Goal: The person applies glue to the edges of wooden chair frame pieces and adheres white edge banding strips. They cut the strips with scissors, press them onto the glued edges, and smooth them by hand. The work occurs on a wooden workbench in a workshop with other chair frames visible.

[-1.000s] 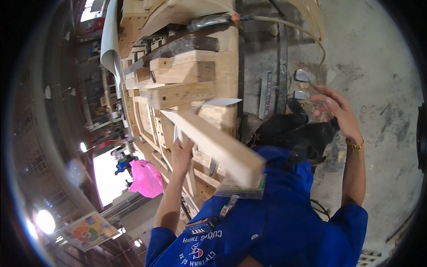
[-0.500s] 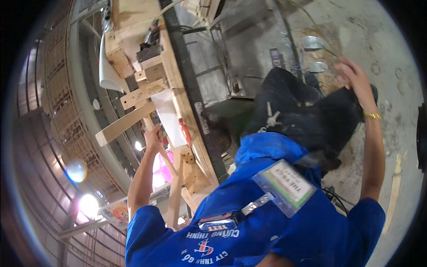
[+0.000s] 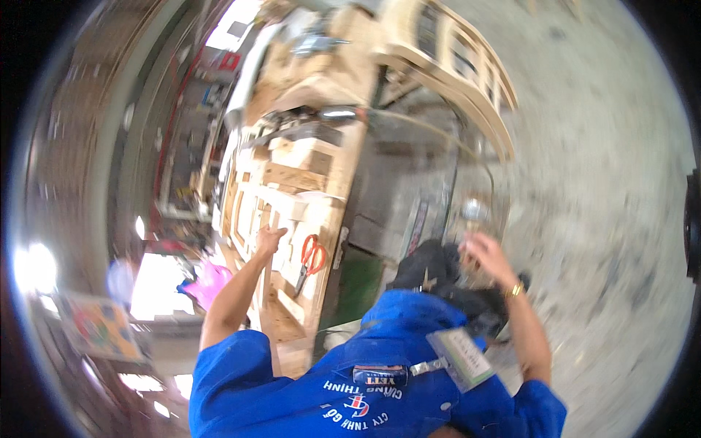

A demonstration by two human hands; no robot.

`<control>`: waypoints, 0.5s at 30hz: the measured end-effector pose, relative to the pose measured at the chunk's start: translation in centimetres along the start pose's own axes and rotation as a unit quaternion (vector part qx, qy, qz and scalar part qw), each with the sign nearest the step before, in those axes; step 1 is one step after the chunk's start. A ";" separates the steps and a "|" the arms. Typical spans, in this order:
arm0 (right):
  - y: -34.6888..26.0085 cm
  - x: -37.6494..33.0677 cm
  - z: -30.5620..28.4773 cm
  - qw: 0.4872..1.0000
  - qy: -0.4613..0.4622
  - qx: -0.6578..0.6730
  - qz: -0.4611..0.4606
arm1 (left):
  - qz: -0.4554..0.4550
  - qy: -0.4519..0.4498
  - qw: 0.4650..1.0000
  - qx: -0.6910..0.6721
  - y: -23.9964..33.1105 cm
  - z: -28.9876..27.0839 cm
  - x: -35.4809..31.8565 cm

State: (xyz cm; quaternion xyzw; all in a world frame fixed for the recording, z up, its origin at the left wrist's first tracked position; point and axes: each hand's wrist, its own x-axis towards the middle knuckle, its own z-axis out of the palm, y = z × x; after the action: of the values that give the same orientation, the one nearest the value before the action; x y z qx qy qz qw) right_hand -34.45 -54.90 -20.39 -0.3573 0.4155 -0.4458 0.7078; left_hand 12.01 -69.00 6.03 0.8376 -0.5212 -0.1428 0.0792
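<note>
My left hand [image 3: 270,241] is closed around a pale wooden strip [image 3: 274,217] above the workbench, part of a wooden frame whose full outline is blurred. Close by on the bench top [image 3: 330,226] lie scissors [image 3: 312,255] with orange handles, blades pointing toward me. My right hand [image 3: 488,259] hangs out to the right over the floor beside my dark trousers [image 3: 427,266]. Its fingers are loosely bent and apart, with nothing visible in them.
Wooden blocks [image 3: 296,175] form a jig on the bench, with an air tool [image 3: 339,114] and its hose [image 3: 423,128] beyond. A curved, slatted wooden piece [image 3: 453,62] stands at the far end. Bare concrete floor [image 3: 599,190] spreads along the right.
The view has swung, bringing the bench's far end and curved slatted piece into sight. My right hand has come closer to my body. My left hand still grips the wood.
</note>
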 end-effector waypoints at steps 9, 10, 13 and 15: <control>-18.3 12.3 14.8 0.973 -0.232 0.000 0.019 | 0.285 -0.019 0.954 -0.095 2.1 -1.5 3.6; -19.5 13.3 16.2 0.968 -0.250 -0.019 0.014 | 0.329 -0.036 0.939 -0.094 1.9 -1.4 3.6; -23.9 16.7 19.7 0.946 -0.286 -0.137 0.062 | 0.337 -0.013 0.935 -0.111 -0.7 -2.5 3.4; -26.3 18.5 21.2 0.932 -0.285 -0.212 0.075 | 0.340 0.018 0.932 -0.122 -2.4 -2.9 4.8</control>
State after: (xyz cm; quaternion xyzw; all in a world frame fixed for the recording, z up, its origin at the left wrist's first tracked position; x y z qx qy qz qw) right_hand -19.23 -78.35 6.13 -0.5788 0.3064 -0.1721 0.7359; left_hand 16.98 -72.32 7.37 0.5964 -0.7522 -0.1541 0.2339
